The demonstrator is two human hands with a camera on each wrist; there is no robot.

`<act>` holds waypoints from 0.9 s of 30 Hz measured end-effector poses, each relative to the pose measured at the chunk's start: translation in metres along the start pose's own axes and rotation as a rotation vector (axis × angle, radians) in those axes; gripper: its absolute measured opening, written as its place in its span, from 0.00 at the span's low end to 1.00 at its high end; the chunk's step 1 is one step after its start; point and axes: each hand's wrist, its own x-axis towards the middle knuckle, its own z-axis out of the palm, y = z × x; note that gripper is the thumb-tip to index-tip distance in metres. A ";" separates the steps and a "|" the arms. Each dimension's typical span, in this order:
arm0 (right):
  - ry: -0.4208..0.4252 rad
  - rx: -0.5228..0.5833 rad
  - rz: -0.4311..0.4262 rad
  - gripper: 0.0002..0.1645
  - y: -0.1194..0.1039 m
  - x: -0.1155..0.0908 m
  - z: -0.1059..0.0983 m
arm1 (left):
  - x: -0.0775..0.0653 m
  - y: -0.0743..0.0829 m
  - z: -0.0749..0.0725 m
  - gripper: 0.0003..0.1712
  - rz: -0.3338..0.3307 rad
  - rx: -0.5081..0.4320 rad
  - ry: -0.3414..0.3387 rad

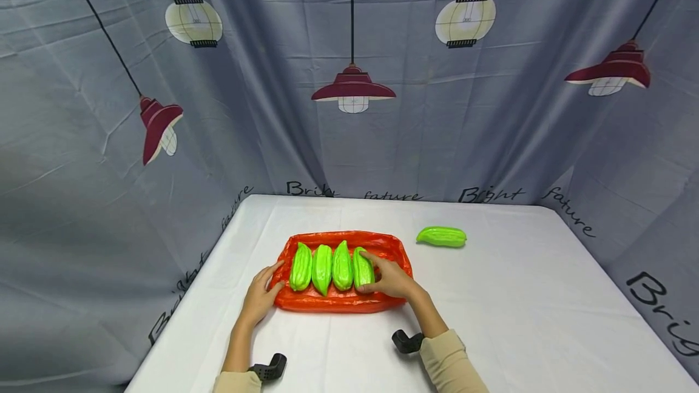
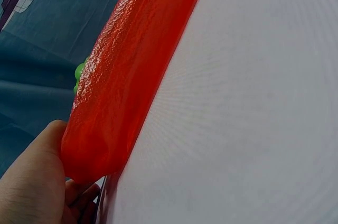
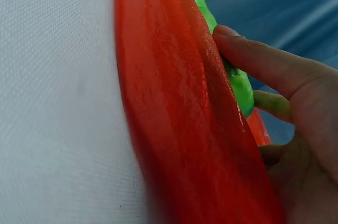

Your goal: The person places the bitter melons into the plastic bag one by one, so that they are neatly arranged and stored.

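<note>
A shallow red tray (image 1: 341, 303) with a shiny, wrinkled surface lies on the white table. Several bright green, ridged bitter gourds (image 1: 321, 268) lie side by side in it, lengthwise away from me. My left hand (image 1: 259, 298) holds the tray's left end, its thumb and fingers at the rim; the left wrist view shows the red wall (image 2: 124, 76) between them. With my right hand (image 1: 392, 279) I grip the rightmost bitter gourd (image 1: 363, 268), thumb at its near end and fingers at its far end. In the right wrist view, the tray wall partly hides this green gourd (image 3: 242, 91).
Another bitter gourd (image 1: 442, 236) lies sideways on the white table (image 1: 491, 308), right of the tray and farther back. A grey curtain (image 1: 415, 138) printed with lamps surrounds the table. Black wrist cameras sit on both forearms.
</note>
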 end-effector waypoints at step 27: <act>0.020 -0.006 -0.007 0.52 -0.003 -0.007 -0.014 | 0.000 0.002 0.001 0.28 -0.004 -0.010 -0.001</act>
